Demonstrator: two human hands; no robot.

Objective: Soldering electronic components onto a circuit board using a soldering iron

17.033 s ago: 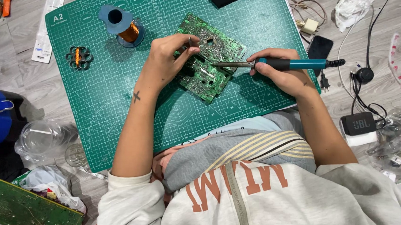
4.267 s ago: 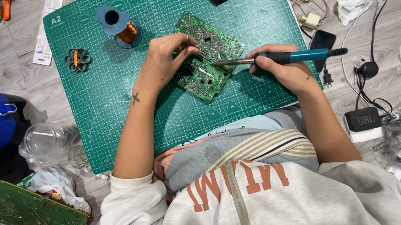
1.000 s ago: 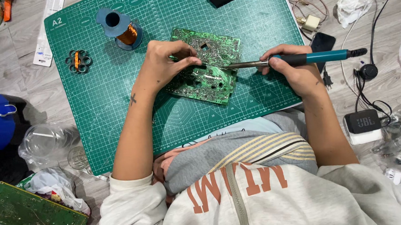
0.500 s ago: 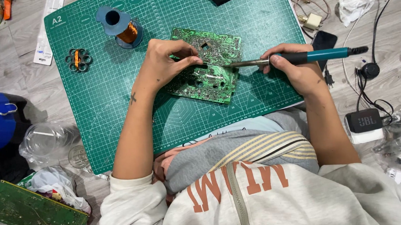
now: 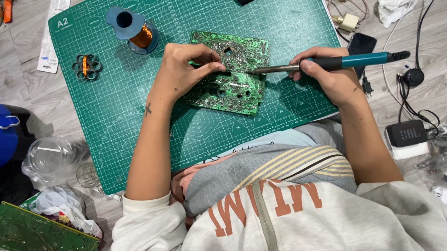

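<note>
The green circuit board [image 5: 230, 72] lies near the middle of the green cutting mat [image 5: 119, 127], between the two hands. The left hand [image 5: 185, 68] pinches its left edge, and the right hand [image 5: 328, 79] grasps a soldering iron [image 5: 329, 63], its tip touching the board's top.

We have the circuit board [image 5: 230, 72] lying near the middle of the cutting mat [image 5: 129, 132], which lies on the floor [image 5: 22, 92]. Our left hand [image 5: 185, 68] rests on the board's left part; our right hand [image 5: 330, 76], to its right, holds the soldering iron [image 5: 329, 63] with its tip on the board. The wire spool [image 5: 133, 29] stands on the mat behind and left of the board, the small coil [image 5: 86, 67] further left. A second board [image 5: 40, 238] lies off the mat, near left. A speaker [image 5: 406, 133] sits right of the mat.
</note>
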